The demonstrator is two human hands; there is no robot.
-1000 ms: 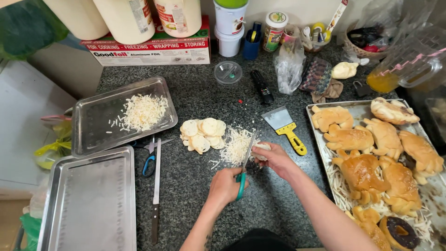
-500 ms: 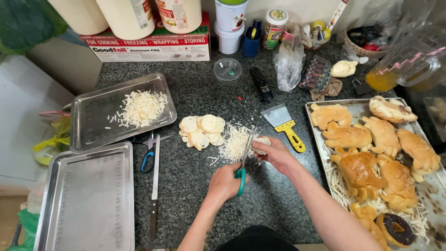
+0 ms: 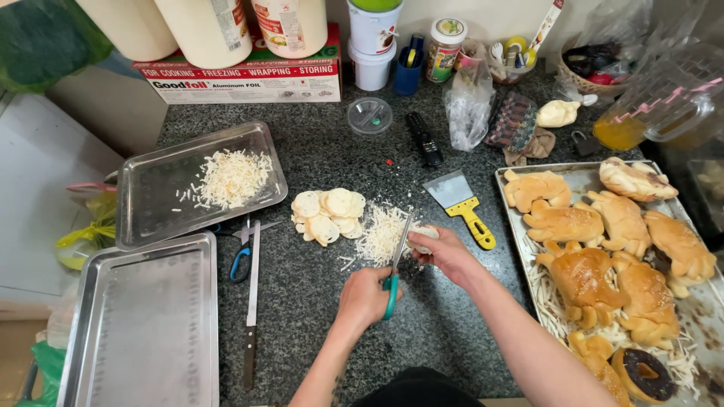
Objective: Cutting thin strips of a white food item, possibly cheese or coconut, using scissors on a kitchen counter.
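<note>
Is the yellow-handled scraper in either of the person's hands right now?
No, the yellow-handled scraper lies on the counter, while the left hand holds teal-handled scissors and the right hand a pale piece.

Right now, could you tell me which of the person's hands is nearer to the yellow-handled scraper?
The right hand. It lies just left of the scraper, holding a pale piece. The left hand, gripping scissors, sits farther down and left.

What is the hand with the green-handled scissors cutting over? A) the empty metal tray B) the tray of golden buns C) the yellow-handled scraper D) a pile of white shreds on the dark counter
D: the left hand holds the scissors over the pile of white shreds on the counter, while the right hand holds a small white piece at the blades.
</note>
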